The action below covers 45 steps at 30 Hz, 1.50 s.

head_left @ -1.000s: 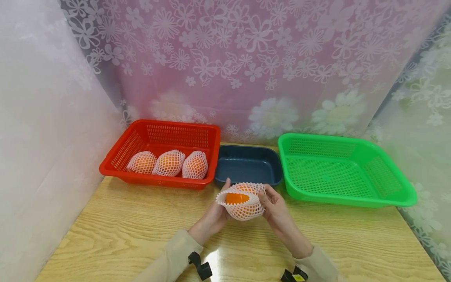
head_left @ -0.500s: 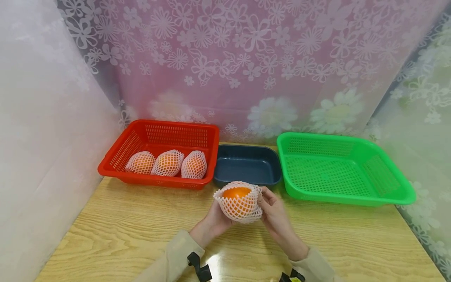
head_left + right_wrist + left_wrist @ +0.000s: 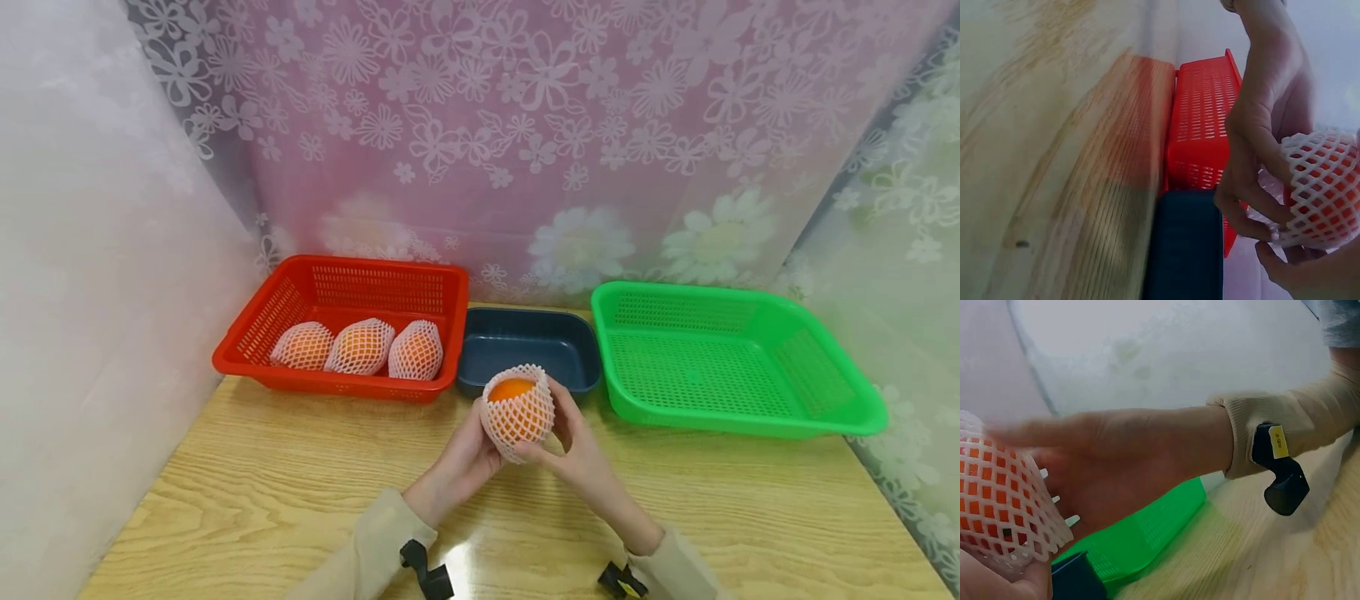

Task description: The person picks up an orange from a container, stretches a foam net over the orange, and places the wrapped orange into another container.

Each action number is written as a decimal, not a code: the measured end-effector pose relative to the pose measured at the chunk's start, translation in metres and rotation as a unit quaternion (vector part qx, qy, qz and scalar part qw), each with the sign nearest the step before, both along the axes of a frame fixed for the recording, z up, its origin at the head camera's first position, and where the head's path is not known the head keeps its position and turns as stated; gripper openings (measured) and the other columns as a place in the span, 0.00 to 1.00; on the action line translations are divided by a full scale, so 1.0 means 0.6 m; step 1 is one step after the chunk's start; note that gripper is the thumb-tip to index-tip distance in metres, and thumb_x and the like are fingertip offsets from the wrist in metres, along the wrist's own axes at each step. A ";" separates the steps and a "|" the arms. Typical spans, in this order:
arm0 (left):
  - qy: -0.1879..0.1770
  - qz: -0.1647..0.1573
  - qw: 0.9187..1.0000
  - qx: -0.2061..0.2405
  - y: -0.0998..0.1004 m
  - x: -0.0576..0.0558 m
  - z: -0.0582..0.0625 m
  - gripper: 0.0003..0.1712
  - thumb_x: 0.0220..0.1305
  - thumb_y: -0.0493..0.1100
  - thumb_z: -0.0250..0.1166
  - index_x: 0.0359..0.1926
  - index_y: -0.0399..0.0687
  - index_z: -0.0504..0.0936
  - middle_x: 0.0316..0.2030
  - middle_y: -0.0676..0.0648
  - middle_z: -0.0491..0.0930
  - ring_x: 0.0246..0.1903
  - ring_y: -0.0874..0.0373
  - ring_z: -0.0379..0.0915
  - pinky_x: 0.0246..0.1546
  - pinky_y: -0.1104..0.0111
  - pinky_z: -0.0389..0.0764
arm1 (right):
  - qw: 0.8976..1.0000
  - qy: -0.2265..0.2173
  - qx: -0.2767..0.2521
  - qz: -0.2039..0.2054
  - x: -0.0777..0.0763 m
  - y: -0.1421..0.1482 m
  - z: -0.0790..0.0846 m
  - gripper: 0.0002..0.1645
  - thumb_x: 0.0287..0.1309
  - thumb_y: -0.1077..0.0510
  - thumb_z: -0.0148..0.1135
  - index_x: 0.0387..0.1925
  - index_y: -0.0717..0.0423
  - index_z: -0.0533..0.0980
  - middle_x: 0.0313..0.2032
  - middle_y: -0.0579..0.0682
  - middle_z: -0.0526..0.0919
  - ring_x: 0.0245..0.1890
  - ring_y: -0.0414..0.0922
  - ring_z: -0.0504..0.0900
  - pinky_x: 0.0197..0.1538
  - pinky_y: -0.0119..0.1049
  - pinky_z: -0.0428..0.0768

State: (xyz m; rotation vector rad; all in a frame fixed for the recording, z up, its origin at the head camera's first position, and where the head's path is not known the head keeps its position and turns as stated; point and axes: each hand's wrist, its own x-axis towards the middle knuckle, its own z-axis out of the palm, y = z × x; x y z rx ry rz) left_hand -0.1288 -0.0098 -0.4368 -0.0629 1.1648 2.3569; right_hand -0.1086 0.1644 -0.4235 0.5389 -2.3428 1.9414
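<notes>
In front of the blue basin, both hands hold an orange (image 3: 512,389) in a white foam net sleeve (image 3: 521,419). The net's mouth gapes upward and bare orange skin shows through it. My left hand (image 3: 467,454) grips the sleeved fruit from the left and below; in the right wrist view its fingers (image 3: 1264,199) curl round the net. My right hand (image 3: 588,471) has its thumb on the near side of the net and its fingers behind, partly hidden by the fruit. In the left wrist view the net (image 3: 999,500) covers the fruit's side.
At the left stands a red basket (image 3: 360,387) with three netted fruits (image 3: 360,347) along its near side. A dark blue basin (image 3: 528,354) sits between it and a green basket (image 3: 693,371) at the right. Flowered cloth hangs behind the wooden table (image 3: 285,483).
The orange and its net have turned from lying sideways to more upright, with the opening facing up. My right hand has shifted from the net's right edge to round the fruit.
</notes>
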 end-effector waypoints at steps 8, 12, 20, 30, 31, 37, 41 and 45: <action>0.216 0.045 0.950 -0.221 -0.011 -0.009 0.019 0.36 0.80 0.65 0.37 0.75 0.49 0.60 0.70 0.45 0.64 0.66 0.51 0.63 0.67 0.51 0.67 | 0.997 -0.064 -0.035 -0.027 -0.001 -0.003 0.009 0.40 0.68 0.62 0.62 0.76 0.53 0.57 0.66 0.58 0.70 0.61 0.42 0.75 0.58 0.27 0.76; 0.310 0.029 0.924 -0.223 -0.008 -0.005 0.025 0.32 0.82 0.56 0.43 0.78 0.50 0.53 0.73 0.45 0.59 0.71 0.48 0.58 0.71 0.48 0.62 | 0.995 -0.097 -0.026 -0.028 -0.001 -0.003 0.012 0.35 0.73 0.57 0.56 0.76 0.52 0.57 0.65 0.58 0.72 0.60 0.48 0.76 0.57 0.33 0.78; 0.348 0.037 0.912 -0.215 0.009 0.015 0.018 0.39 0.77 0.57 0.55 0.77 0.51 0.48 0.72 0.47 0.59 0.68 0.53 0.62 0.66 0.61 0.71 | 0.986 -0.142 -0.073 -0.050 0.004 -0.007 0.018 0.31 0.76 0.52 0.51 0.75 0.50 0.58 0.65 0.58 0.72 0.58 0.45 0.77 0.53 0.36 0.82; 0.337 0.028 0.898 -0.280 -0.025 0.000 0.032 0.47 0.66 0.52 0.70 0.75 0.51 0.52 0.65 0.45 0.68 0.58 0.50 0.71 0.56 0.60 0.80 | 0.994 -0.107 0.010 -0.002 -0.006 -0.008 0.020 0.32 0.82 0.50 0.39 0.80 0.53 0.51 0.75 0.61 0.61 0.65 0.56 0.72 0.56 0.39 0.80; 0.343 0.033 0.893 -0.289 -0.033 -0.005 0.036 0.46 0.65 0.51 0.71 0.75 0.50 0.54 0.64 0.45 0.69 0.57 0.50 0.72 0.56 0.59 0.81 | 0.995 -0.099 0.013 0.011 -0.008 -0.007 0.021 0.32 0.82 0.50 0.38 0.80 0.53 0.51 0.74 0.62 0.61 0.64 0.56 0.74 0.55 0.43 0.82; 0.350 0.119 0.856 -0.361 -0.119 -0.045 0.091 0.46 0.61 0.45 0.74 0.73 0.46 0.58 0.61 0.41 0.72 0.55 0.46 0.75 0.53 0.54 0.82 | 0.997 -0.020 0.020 0.073 -0.013 -0.006 0.020 0.27 0.82 0.56 0.36 0.77 0.53 0.58 0.66 0.65 0.72 0.51 0.59 0.84 0.51 0.47 0.84; 0.346 0.211 0.804 -0.435 -0.201 -0.085 0.117 0.50 0.59 0.50 0.76 0.74 0.49 0.55 0.62 0.40 0.70 0.57 0.45 0.74 0.52 0.50 0.82 | 0.995 -0.033 0.009 0.092 -0.013 -0.004 0.021 0.23 0.82 0.56 0.37 0.70 0.56 0.67 0.56 0.64 0.81 0.43 0.59 0.87 0.47 0.46 0.85; 0.320 0.288 0.744 -0.511 -0.283 -0.117 0.127 0.54 0.58 0.56 0.76 0.74 0.51 0.51 0.62 0.35 0.70 0.58 0.41 0.73 0.54 0.44 0.79 | 0.993 -0.053 0.006 0.102 -0.012 -0.005 0.020 0.21 0.81 0.55 0.41 0.64 0.57 0.73 0.48 0.62 0.85 0.40 0.61 0.86 0.45 0.47 0.86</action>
